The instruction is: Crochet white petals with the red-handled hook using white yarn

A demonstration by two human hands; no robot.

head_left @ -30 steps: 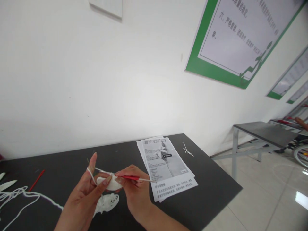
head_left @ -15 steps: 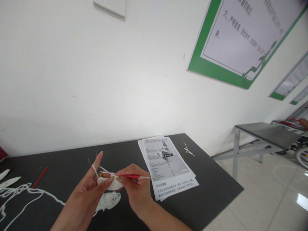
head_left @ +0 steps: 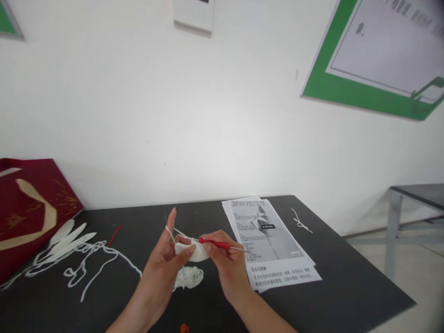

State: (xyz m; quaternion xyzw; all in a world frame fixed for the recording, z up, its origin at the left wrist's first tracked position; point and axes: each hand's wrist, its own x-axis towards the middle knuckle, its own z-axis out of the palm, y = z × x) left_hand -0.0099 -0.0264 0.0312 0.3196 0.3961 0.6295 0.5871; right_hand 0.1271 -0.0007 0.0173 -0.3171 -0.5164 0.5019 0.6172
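My left hand (head_left: 162,259) pinches a small white crochet piece (head_left: 196,253) between thumb and fingers. Its index finger points up with white yarn looped around it, and a thin strand runs from there to the piece. In my right hand (head_left: 231,268) is a crochet hook (head_left: 218,244) with a red grip, held across the top edge of the piece; its metal shaft sticks out to the right. My fingers hide the hook's tip. Beneath the hands, a loose bundle of white yarn (head_left: 189,277) lies on the black table (head_left: 294,305).
Printed sheets (head_left: 286,270) lie right of my hands, with a short yarn scrap (head_left: 301,223) beyond. Leftward are white crocheted petals (head_left: 67,243), tangled yarn (head_left: 83,263), a red stick (head_left: 114,236) and a dark red bag (head_left: 24,217). An orange object (head_left: 184,328) shows at the bottom edge.
The view has swung left, so the red bag and more petals show and the hands appear further right. Both hands keep their hold on the crochet piece and the hook.
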